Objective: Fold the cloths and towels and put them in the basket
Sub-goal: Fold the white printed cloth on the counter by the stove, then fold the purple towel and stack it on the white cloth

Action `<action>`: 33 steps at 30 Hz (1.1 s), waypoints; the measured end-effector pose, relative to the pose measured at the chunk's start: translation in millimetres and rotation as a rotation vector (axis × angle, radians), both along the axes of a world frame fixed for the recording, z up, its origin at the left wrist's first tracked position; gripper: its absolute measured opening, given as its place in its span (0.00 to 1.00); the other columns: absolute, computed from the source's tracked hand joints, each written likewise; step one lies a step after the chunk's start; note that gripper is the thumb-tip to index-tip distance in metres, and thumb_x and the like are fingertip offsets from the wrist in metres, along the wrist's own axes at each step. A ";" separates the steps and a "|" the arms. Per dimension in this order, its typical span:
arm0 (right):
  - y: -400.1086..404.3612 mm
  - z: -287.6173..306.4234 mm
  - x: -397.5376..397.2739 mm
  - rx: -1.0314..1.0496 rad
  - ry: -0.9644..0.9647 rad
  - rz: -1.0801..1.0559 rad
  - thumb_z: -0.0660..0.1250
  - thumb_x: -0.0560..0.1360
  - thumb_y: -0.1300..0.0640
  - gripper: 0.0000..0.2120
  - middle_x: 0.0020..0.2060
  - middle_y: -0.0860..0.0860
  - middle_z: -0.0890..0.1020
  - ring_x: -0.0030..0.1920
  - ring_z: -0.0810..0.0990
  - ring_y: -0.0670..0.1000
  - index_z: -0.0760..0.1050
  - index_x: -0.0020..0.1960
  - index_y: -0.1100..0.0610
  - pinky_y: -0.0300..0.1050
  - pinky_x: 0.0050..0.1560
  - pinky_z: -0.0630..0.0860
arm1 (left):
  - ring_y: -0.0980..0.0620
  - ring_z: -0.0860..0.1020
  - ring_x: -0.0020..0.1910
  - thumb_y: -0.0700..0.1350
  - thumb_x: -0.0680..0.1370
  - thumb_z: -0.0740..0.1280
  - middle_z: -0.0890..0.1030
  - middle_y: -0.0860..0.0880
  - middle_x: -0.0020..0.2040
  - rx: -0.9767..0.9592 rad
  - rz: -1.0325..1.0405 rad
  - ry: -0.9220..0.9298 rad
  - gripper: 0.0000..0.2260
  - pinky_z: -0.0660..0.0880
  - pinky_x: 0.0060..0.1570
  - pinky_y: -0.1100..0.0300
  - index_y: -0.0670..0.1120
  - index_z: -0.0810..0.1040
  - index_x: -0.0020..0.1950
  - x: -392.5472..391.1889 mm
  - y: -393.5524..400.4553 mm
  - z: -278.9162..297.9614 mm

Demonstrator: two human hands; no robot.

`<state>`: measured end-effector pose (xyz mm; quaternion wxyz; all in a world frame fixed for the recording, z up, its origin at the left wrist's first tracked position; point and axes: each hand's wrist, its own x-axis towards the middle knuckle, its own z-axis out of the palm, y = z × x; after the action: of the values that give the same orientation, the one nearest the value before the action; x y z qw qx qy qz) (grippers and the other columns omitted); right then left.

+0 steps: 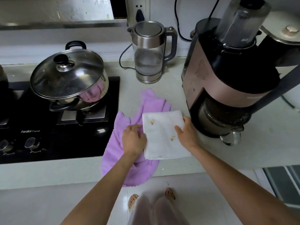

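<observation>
Our left fingers [138, 127] lie fairly straight, tips at the left edge of the white towel [162, 135], not clenched, nothing pinched that we can see. Left hand [134, 140] rests partly on the purple cloth [123, 153] and just meets the towel's left side. Our right fingers [179, 129] are spread flat on the towel's right part, thumb up by its far right corner; right hand [186, 133] presses down, released, no grasp.

White towel is folded into a rough rectangle, two small yellow embroidered marks on top. It lies on the purple cloth, on the light surface [243, 153] near the front edge. Purple cloth is unfolded and rumpled, spreads out from under the towel toward the back and left, and its near end hangs over the surface edge.

Left of the cloths: black stove [65, 143] with a steel pot [69, 85], glass lid on, tilted. Behind: glass kettle [149, 54] with cord. Right, just beside the right hand: pinkish blender machine [224, 75] with a glass cup [230, 137] under it. Below, pale floor [65, 208] and our sandalled feet [134, 198]. We can't spot the basket.
</observation>
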<state>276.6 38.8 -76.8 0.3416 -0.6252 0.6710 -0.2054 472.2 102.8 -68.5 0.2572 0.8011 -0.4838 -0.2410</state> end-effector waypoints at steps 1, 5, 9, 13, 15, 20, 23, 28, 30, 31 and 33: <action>2.1 -0.4 0.6 -0.018 -0.033 0.024 0.65 0.77 0.58 0.27 0.69 0.57 0.68 0.68 0.68 0.57 0.60 0.72 0.60 0.49 0.66 0.66 | 0.45 0.68 0.65 0.45 0.73 0.67 0.73 0.46 0.65 0.107 -0.096 -0.039 0.22 0.62 0.65 0.54 0.47 0.71 0.67 4.1 3.0 0.2; 7.1 -1.6 2.2 -0.095 0.033 0.130 0.64 0.78 0.56 0.31 0.68 0.57 0.67 0.65 0.68 0.56 0.54 0.77 0.52 0.44 0.63 0.63 | 0.48 0.53 0.75 0.53 0.66 0.71 0.62 0.49 0.74 0.402 -0.352 -0.154 0.45 0.38 0.71 0.38 0.53 0.49 0.78 13.8 13.0 -2.6; 4.8 -6.6 6.1 -0.219 0.099 0.137 0.62 0.79 0.60 0.25 0.58 0.58 0.71 0.53 0.76 0.59 0.62 0.74 0.48 0.47 0.54 0.70 | 0.48 0.59 0.72 0.58 0.68 0.71 0.66 0.50 0.70 0.405 -0.493 -0.258 0.48 0.41 0.71 0.35 0.54 0.43 0.78 26.6 11.8 -1.3; -1.5 -6.9 13.7 -0.246 0.093 0.148 0.59 0.80 0.62 0.20 0.62 0.56 0.70 0.53 0.76 0.55 0.70 0.69 0.49 0.36 0.48 0.65 | 0.47 0.72 0.62 0.53 0.71 0.67 0.77 0.51 0.60 0.378 -0.486 -0.443 0.32 0.59 0.67 0.46 0.52 0.62 0.74 23.8 18.5 1.3; -4.5 -6.4 16.6 -0.242 0.060 0.184 0.59 0.80 0.62 0.19 0.62 0.56 0.69 0.51 0.77 0.55 0.72 0.69 0.50 0.32 0.46 0.63 | 0.44 0.77 0.56 0.45 0.73 0.64 0.81 0.48 0.54 0.268 -0.300 -0.318 0.19 0.69 0.56 0.54 0.48 0.73 0.65 22.7 18.7 5.6; -13.6 -4.0 30.0 -0.276 0.030 0.212 0.57 0.80 0.64 0.18 0.63 0.57 0.66 0.52 0.75 0.54 0.72 0.68 0.54 0.25 0.47 0.62 | 0.39 0.76 0.47 0.45 0.75 0.63 0.79 0.40 0.48 -0.129 0.285 0.040 0.09 0.73 0.46 0.52 0.39 0.74 0.49 53.6 7.8 45.1; -20.2 -4.9 37.6 -0.224 0.101 0.171 0.58 0.79 0.66 0.21 0.66 0.56 0.64 0.54 0.75 0.54 0.71 0.69 0.53 0.31 0.52 0.65 | 0.43 0.75 0.46 0.49 0.76 0.64 0.76 0.42 0.50 -0.151 0.375 0.014 0.12 0.68 0.44 0.56 0.40 0.74 0.48 63.5 15.3 63.6; -24.0 -7.2 48.5 -0.194 0.255 0.083 0.57 0.74 0.72 0.28 0.67 0.60 0.64 0.58 0.72 0.64 0.69 0.70 0.53 0.53 0.60 0.70 | 0.43 0.77 0.42 0.49 0.74 0.66 0.78 0.46 0.42 -0.207 0.522 0.063 0.10 0.75 0.45 0.51 0.43 0.73 0.42 62.6 32.9 76.9; -22.4 -6.6 48.3 -0.166 0.282 0.052 0.57 0.73 0.72 0.29 0.67 0.61 0.64 0.58 0.72 0.66 0.68 0.71 0.53 0.53 0.61 0.68 | 0.43 0.77 0.40 0.49 0.74 0.66 0.77 0.47 0.38 -0.296 0.620 0.098 0.09 0.74 0.42 0.52 0.43 0.72 0.40 57.5 34.5 85.4; -21.3 -4.9 47.4 -0.147 0.286 0.051 0.59 0.73 0.71 0.29 0.68 0.61 0.63 0.58 0.71 0.66 0.67 0.72 0.54 0.53 0.62 0.67 | 0.44 0.76 0.39 0.48 0.74 0.66 0.77 0.49 0.37 -0.338 0.665 0.101 0.09 0.72 0.41 0.54 0.44 0.71 0.41 53.8 34.9 90.0; -18.9 -2.6 46.1 -0.093 0.307 0.067 0.61 0.73 0.70 0.31 0.70 0.61 0.61 0.61 0.68 0.66 0.64 0.73 0.54 0.54 0.64 0.65 | 0.45 0.74 0.39 0.48 0.74 0.65 0.74 0.53 0.35 -0.384 0.743 0.080 0.09 0.68 0.41 0.56 0.44 0.70 0.43 46.8 36.3 97.6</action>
<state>322.8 19.9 -79.4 0.2125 -0.6864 0.6839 -0.1266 519.0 139.1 29.2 0.4900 0.8485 -0.1877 -0.0683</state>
